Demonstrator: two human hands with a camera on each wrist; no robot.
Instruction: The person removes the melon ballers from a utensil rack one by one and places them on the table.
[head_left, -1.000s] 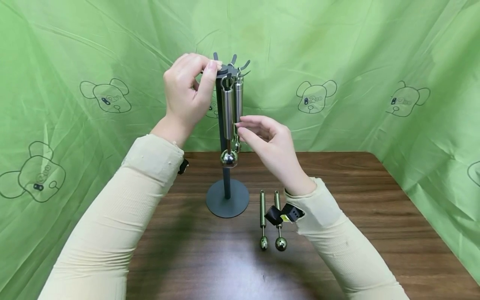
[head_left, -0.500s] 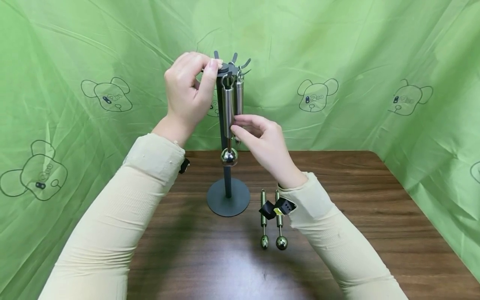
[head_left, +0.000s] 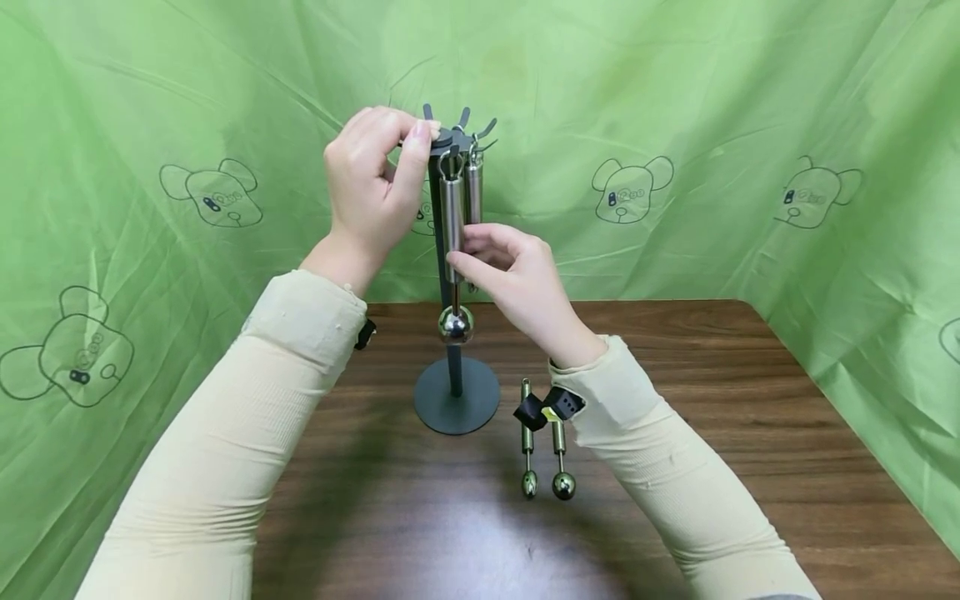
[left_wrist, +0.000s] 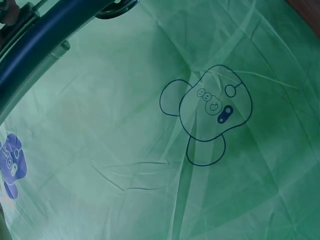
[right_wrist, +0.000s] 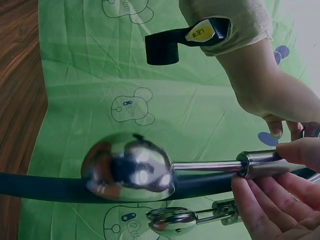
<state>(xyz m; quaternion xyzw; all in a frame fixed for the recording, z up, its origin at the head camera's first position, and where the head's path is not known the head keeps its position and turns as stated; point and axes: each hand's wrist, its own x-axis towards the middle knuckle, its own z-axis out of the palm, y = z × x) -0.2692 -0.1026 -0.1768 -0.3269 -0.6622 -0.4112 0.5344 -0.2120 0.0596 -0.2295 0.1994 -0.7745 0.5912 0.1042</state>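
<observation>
Polished silver metal ball-ended utensil [head_left: 456, 323] hangs from a dark-grey metal hook stand [head_left: 455, 375]; the right hand [head_left: 517, 271] pinches its handle [head_left: 453, 208] between thumb and fingers. I see the left hand [head_left: 375, 175] above, fingers gripping the stand's top. Two shiny metal utensils [head_left: 564, 486] lie below the right fingers.

Head view: showing bright, fairly even light; throwing broad white glare on the near part of the bench [head_left: 472, 533]; laying soft shadows to either side.
Left wrist view: running dimmer and colder; tinting the green drape [left_wrist: 125, 125] bluish, darkening toward the right.
Right wrist view: washing out to near-white at the upper right; gathering highlights on the metal ball [right_wrist: 131, 172], blurring its outline; bowing the post [right_wrist: 45, 188] through lens distortion.
</observation>
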